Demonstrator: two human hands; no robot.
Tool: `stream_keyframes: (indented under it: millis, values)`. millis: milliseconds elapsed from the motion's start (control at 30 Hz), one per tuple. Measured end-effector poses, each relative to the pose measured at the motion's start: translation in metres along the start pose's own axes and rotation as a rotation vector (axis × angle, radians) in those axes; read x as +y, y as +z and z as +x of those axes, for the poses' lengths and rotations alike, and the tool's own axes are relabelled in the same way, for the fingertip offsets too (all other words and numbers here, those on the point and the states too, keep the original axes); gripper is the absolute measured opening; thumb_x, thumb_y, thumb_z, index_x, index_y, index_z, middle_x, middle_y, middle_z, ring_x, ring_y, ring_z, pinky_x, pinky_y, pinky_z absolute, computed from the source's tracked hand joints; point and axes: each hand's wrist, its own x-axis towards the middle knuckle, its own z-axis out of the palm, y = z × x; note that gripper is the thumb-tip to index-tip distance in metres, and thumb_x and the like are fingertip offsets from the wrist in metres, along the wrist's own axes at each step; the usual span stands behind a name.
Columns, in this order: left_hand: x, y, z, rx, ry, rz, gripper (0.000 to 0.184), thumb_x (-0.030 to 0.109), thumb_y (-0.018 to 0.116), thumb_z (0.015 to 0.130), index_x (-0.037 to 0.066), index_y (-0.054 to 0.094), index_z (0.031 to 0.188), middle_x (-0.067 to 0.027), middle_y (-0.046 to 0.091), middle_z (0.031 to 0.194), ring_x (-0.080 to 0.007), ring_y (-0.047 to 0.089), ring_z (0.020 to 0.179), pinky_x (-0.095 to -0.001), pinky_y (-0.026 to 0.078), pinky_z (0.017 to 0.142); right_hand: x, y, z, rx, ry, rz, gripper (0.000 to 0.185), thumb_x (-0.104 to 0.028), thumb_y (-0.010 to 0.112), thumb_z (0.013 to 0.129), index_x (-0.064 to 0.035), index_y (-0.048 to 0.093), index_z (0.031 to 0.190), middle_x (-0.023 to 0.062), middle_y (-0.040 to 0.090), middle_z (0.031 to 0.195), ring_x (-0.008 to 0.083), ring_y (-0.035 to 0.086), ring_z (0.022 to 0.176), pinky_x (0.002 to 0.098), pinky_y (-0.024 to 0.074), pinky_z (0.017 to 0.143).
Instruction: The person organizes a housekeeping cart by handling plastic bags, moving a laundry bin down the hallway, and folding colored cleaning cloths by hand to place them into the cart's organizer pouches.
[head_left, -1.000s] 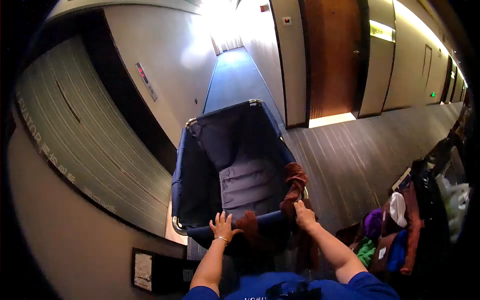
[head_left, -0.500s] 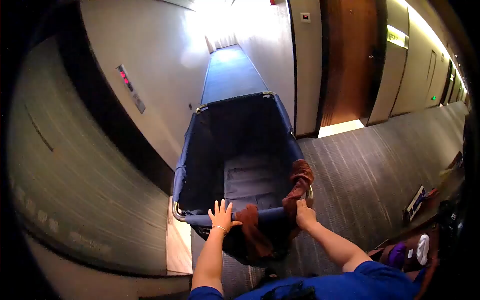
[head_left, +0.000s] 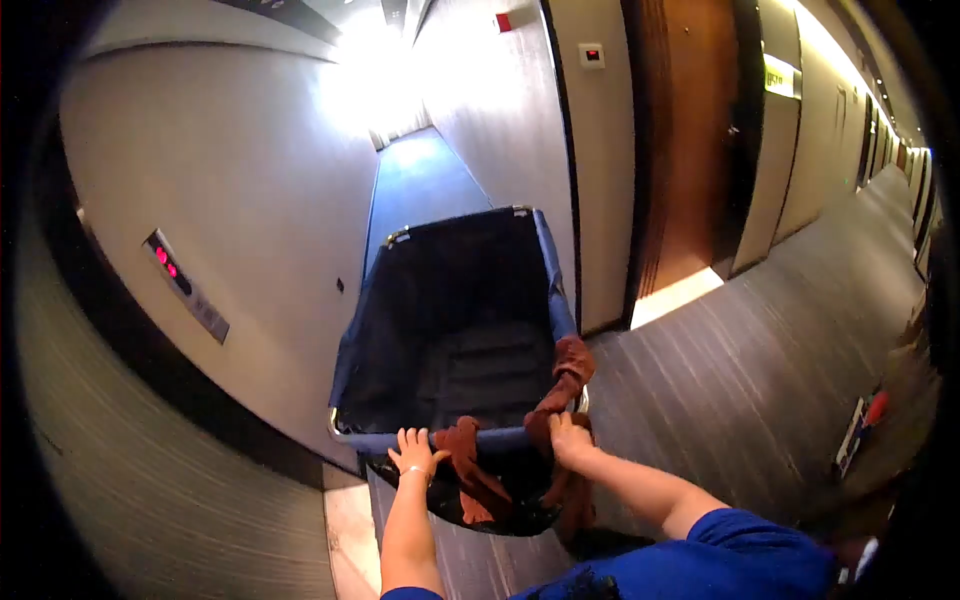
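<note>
Fabric laundry cart point(head_left: 350, 350): standing directly in front of the person on the carpet point(head_left: 690, 380), with its long axis pointing away toward a brightly lit passage. Dark lining point(head_left: 485, 365) is showing inside, creased across the bottom. Blue edging is covering much of the metal frame point(head_left: 338, 428), which is showing bare at the near left corner.

Left hand point(head_left: 413, 455): lying on the near rim, fingers spread and pointing forward, not closing around anything. Probably steadying the cart by palm pressure. A thin bracelet is circling the wrist.

Right hand point(head_left: 570, 440): gripping at the near right corner, fingers curling over rim and cloth together; cannot tell how much of each it is holding. The corner is likely giving it the firmer purchase, hence the unequal grips.

Brown cloth, first piece point(head_left: 462, 450): draping over the near rim just beside the left hand, its end hanging outside. Second brown cloth point(head_left: 570, 375): twisting around the right rim, probably wound there so that it is not slipping off.

Surroundings: indicator panel point(head_left: 185, 285) is glowing red on the left wall; wooden door point(head_left: 690, 150) is standing to the right, beside a lit sign point(head_left: 781, 77).
</note>
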Motion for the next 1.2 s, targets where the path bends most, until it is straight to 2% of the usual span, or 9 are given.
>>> stream_keyframes:
  millis: [67,100,233,467,700,800,933,1067,1200]
  values:
    - [0.003,-0.003,0.044,-0.052,-0.062,-0.041,0.067,0.046,0.063,0.073,0.016,0.035,0.127,-0.0052,0.028,0.134,-0.0266,0.013,0.131,-0.0565,0.022,0.1,0.004,0.003,0.049,0.0,-0.038,0.023,0.022,-0.009,0.043,0.082,-0.0042,0.041,0.104,0.0228,0.046,0.1,0.0396,0.058,0.072,0.0467,0.049,0.059]
    - [0.005,-0.007,0.068,-0.079,-0.031,-0.025,0.067,0.045,0.063,0.074,0.014,0.034,0.127,-0.0078,0.026,0.135,-0.0293,0.012,0.132,-0.0565,0.025,0.099,0.005,-0.002,0.07,-0.017,-0.01,0.047,0.023,-0.008,0.042,0.083,-0.0041,0.04,0.105,0.0233,0.045,0.102,0.0402,0.059,0.075,0.0469,0.0492,0.061]
    - [0.024,-0.005,0.151,-0.024,-0.023,-0.033,0.071,0.045,0.064,0.073,0.012,0.033,0.128,-0.0117,0.025,0.136,-0.0318,0.012,0.132,-0.0568,0.026,0.098,0.026,-0.01,0.155,-0.076,0.002,0.003,0.028,-0.006,0.045,0.08,-0.003,0.039,0.108,0.0224,0.044,0.104,0.0398,0.059,0.077,0.0464,0.0493,0.065]
    - [0.041,-0.006,0.301,0.01,-0.022,-0.004,0.069,0.044,0.064,0.073,0.014,0.035,0.128,-0.0097,0.024,0.138,-0.0298,0.011,0.132,-0.0556,0.026,0.099,0.05,-0.01,0.303,-0.008,-0.031,0.014,0.028,-0.008,0.049,0.076,-0.0038,0.04,0.102,0.0213,0.047,0.1,0.0397,0.059,0.076,0.048,0.0488,0.062]
    - [0.082,-0.036,0.424,-0.046,-0.021,0.065,0.063,0.048,0.066,0.069,0.015,0.047,0.12,-0.0059,0.042,0.128,-0.0261,0.027,0.127,-0.0571,0.019,0.1,0.08,-0.028,0.429,-0.051,0.032,-0.015,0.037,-0.006,0.052,0.073,-0.0051,0.042,0.108,0.0193,0.048,0.104,0.0391,0.059,0.081,0.0461,0.0481,0.068]
    - [0.08,-0.036,0.47,-0.083,0.034,0.099,0.063,0.049,0.069,0.065,0.014,0.05,0.114,-0.006,0.05,0.118,-0.0255,0.038,0.118,-0.0538,0.023,0.1,0.084,-0.026,0.468,-0.036,0.002,-0.011,0.036,-0.007,0.054,0.072,-0.0043,0.044,0.106,0.0189,0.051,0.1,0.0381,0.059,0.08,0.0454,0.0482,0.068]
    - [0.092,-0.026,0.517,-0.234,0.177,0.206,0.056,0.039,0.073,0.064,0.015,0.051,0.11,-0.0056,0.054,0.113,-0.0249,0.049,0.108,-0.0499,0.025,0.1,0.106,-0.017,0.501,-0.01,0.026,-0.042,0.03,-0.007,0.055,0.071,-0.0046,0.049,0.1,0.0196,0.052,0.097,0.0365,0.06,0.078,0.0452,0.0488,0.066]
    - [0.113,0.028,0.548,-0.026,0.116,0.184,0.027,0.019,0.061,0.072,0.02,0.058,0.099,-0.0025,0.058,0.103,-0.0231,0.052,0.101,-0.0457,0.031,0.093,0.139,-0.018,0.53,-0.09,-0.007,-0.084,0.031,-0.008,0.057,0.068,-0.0027,0.05,0.098,0.0195,0.055,0.094,0.0347,0.061,0.078,0.0438,0.0495,0.066]
    - [0.154,0.028,0.568,-0.059,0.099,0.127,0.032,0.022,0.065,0.068,0.02,0.057,0.099,-0.0027,0.058,0.102,-0.0236,0.052,0.101,-0.0452,0.034,0.087,0.188,-0.013,0.588,-0.063,-0.036,-0.131,0.023,-0.008,0.058,0.067,-0.0022,0.053,0.089,0.0179,0.057,0.091,0.0337,0.06,0.083,0.0426,0.0494,0.068]
